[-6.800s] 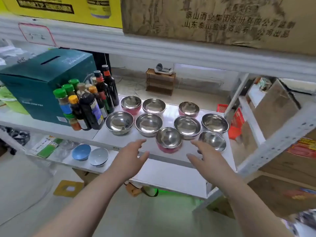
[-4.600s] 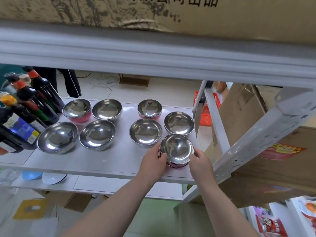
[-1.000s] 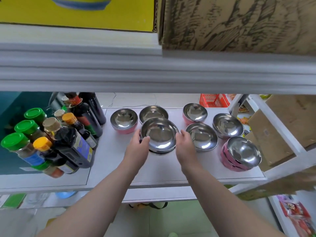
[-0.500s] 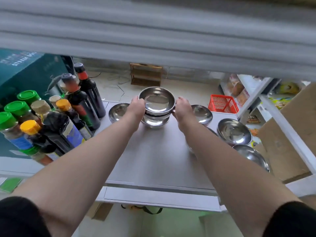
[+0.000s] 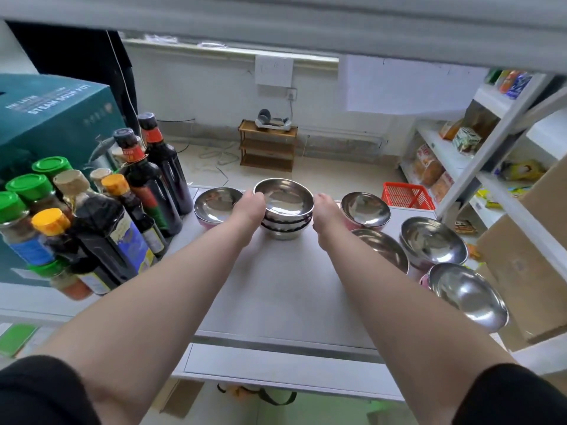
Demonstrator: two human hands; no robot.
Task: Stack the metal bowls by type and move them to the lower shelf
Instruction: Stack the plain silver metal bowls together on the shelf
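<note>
A stack of plain steel bowls stands at the back middle of the white shelf. My left hand grips its left side and my right hand grips its right side. A pink-sided bowl sits just left of the stack, another pink-sided bowl to its right. Further right are two plain steel bowls, and a pink-sided stack lies near the shelf's right front corner.
Sauce bottles and spice jars crowd the shelf's left side in front of a teal box. The upper shelf's edge hangs low overhead. A cardboard box and a slanted shelf post stand on the right.
My hands carried the held bowls to the back of the shelf and lowered them onto another steel bowl there, making one taller stack. My view tilted up.
</note>
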